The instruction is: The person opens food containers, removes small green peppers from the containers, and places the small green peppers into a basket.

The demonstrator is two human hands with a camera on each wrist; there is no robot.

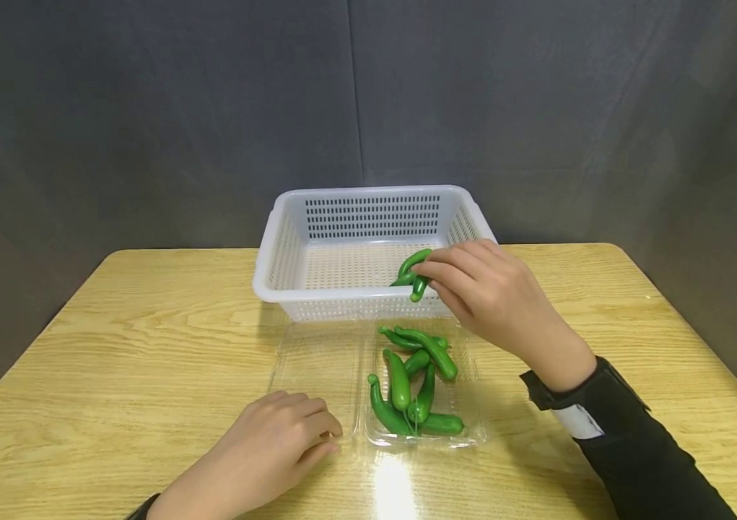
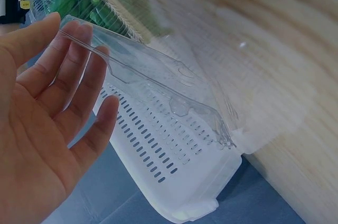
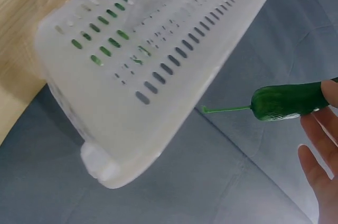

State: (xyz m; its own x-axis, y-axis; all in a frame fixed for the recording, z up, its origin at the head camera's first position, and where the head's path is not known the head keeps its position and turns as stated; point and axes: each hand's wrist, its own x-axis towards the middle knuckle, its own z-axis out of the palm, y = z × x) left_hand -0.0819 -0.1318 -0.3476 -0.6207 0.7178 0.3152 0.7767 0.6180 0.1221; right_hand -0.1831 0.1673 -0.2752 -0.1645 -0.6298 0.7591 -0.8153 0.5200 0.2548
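Observation:
My right hand pinches a green chili pepper between thumb and fingers, above the front right rim of a white plastic basket. In the right wrist view the pepper's thin stem points left towards the basket. A couple of green peppers lie inside the basket. Several more peppers lie in the right half of a clear hinged plastic container. My left hand is at the near edge of the container's clear lid, its fingers loosely bent and its fingertips by the lid's rim.
The basket stands behind the container on a wooden table. A dark grey curtain hangs behind the table's far edge. Light glares off the tabletop in front of the container.

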